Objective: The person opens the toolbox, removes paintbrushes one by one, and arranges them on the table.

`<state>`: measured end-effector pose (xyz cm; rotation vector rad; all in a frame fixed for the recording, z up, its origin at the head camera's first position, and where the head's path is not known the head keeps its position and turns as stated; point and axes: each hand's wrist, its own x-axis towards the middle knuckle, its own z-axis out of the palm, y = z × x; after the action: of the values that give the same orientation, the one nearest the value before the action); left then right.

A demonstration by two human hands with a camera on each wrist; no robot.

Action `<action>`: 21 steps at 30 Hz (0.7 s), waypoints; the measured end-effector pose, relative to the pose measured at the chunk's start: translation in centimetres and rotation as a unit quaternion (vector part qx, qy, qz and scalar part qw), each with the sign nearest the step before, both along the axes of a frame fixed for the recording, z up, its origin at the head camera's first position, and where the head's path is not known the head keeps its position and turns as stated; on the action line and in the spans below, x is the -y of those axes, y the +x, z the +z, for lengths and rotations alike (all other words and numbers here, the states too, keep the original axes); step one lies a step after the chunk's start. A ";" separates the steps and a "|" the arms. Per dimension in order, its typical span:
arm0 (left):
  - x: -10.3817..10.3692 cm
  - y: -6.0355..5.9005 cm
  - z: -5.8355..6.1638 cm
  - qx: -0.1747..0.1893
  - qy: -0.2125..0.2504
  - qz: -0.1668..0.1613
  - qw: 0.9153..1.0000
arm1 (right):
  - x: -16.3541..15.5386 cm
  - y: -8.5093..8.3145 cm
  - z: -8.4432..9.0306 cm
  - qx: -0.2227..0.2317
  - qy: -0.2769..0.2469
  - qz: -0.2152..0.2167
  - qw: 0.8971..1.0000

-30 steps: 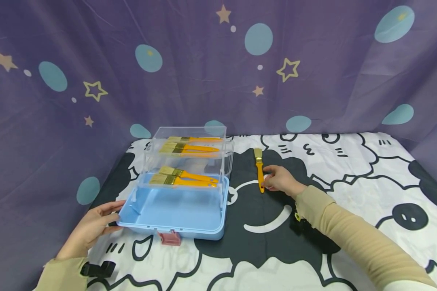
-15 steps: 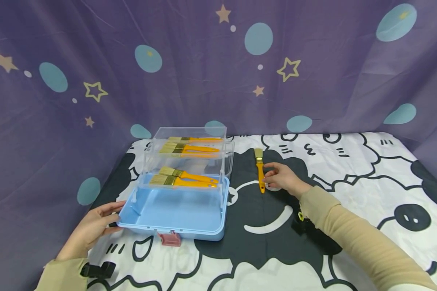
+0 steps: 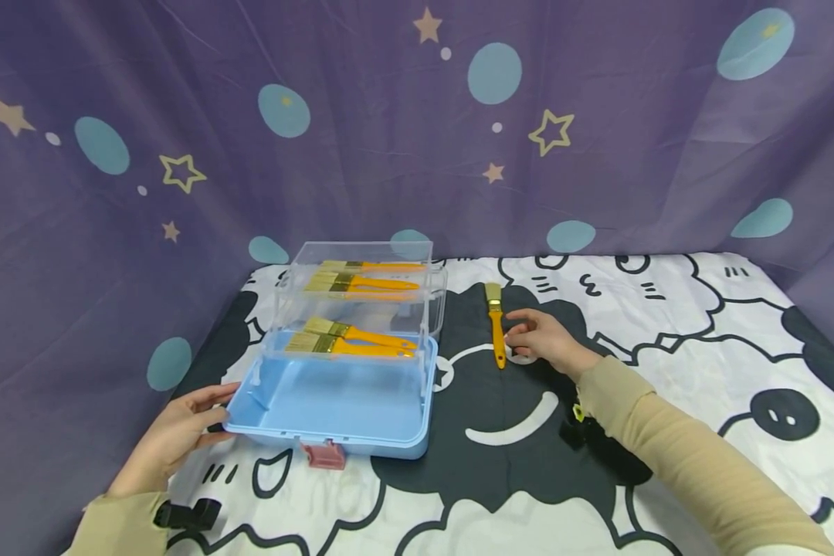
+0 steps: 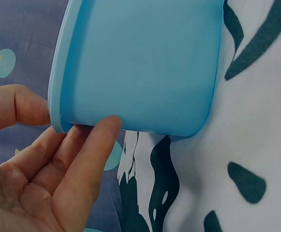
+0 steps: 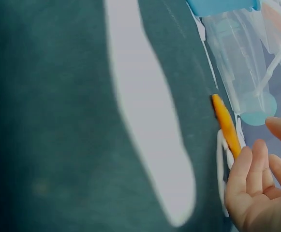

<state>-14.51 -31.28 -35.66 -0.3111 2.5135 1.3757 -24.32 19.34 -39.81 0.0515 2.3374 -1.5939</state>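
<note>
The yellow-handled paintbrush (image 3: 496, 326) lies on the cloth (image 3: 479, 390) near the blue box (image 3: 340, 392). Beside the brush is the right hand (image 3: 547, 340), loose and holding nothing. The left hand (image 3: 175, 434) grips a corner of the box. More brushes (image 3: 371, 350) lie in clear trays (image 3: 361, 312).

The brush (image 3: 496, 327) lies flat, yellow handle near, pale bristles far. Left of it, the blue box (image 3: 347, 395) stands open, more brushes (image 3: 371, 350) in its clear trays (image 3: 361, 310).

Purple curtain (image 3: 389, 185) w/ teal ovals (image 3: 494, 73) & peach/yellow stars (image 3: 427, 25) hung bhd blk/wht cartoon-print cloth (image 3: 514, 479), also to cloth's L & R; creases showed above cloth, lighting soft.
</note>
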 end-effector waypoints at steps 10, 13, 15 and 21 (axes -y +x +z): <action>-0.1 0.1 -0.1 -0.009 -0.002 -0.004 1.000 | 0.5 -0.2 1.7 -0.014 -0.012 0.020 1.000; -0.1 0.1 -0.1 -0.009 -0.003 -0.003 1.000 | 0.8 -0.3 2.1 -0.004 -0.026 0.018 0.999; -0.1 0.1 -0.1 -0.009 -0.002 -0.004 1.000 | 1.0 -0.4 2.4 0.002 -0.036 0.016 0.999; 0.0 0.1 -0.1 -0.015 -0.002 -0.007 1.000 | 1.5 -0.8 3.3 -0.002 -0.065 0.019 0.998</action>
<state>-14.43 -31.26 -35.80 -0.2749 2.5390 1.3794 -25.13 17.85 -36.50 -0.0240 2.2189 -1.7242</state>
